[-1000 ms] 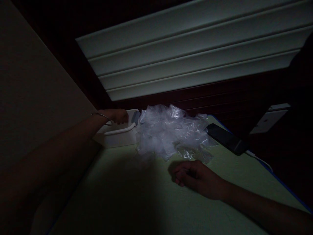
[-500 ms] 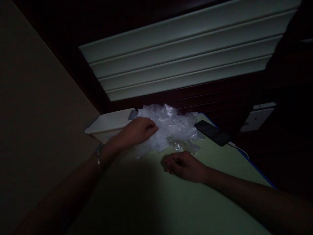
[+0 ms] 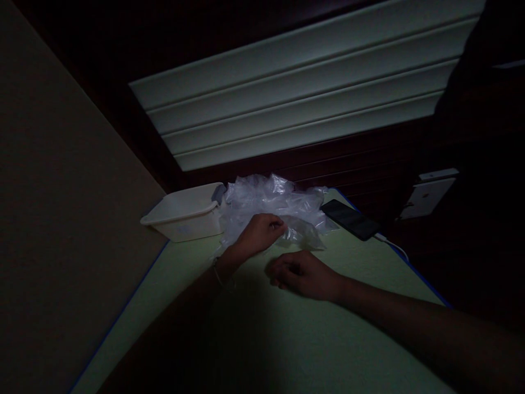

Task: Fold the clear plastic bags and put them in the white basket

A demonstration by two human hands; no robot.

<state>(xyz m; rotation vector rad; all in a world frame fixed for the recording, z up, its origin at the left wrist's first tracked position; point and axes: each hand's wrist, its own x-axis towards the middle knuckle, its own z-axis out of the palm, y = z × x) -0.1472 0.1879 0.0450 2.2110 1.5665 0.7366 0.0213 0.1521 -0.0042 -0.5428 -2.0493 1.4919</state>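
A heap of clear plastic bags (image 3: 262, 194) lies at the far end of the pale green tabletop. My left hand (image 3: 260, 234) is at the heap's near edge, thumb and fingers pinched on one clear plastic bag (image 3: 303, 232) that spreads out to the right of the fingertips. Just nearer to me, my right hand (image 3: 301, 273) rests low over the table with its fingers curled closed. Whatever those fingers may hold is hidden in the dim light.
Left of the heap stands a white plastic bin (image 3: 197, 221) with a grey handle, against the wall. A dark phone (image 3: 350, 219) with a white cable lies to the right. Behind rises a dark wooden panel with pale slats (image 3: 303, 87). A white device (image 3: 429, 197) is further right.
My left hand has moved right and nearer, from beside the bin to the front bag, which it now pinches. My right hand has stayed almost where it was.
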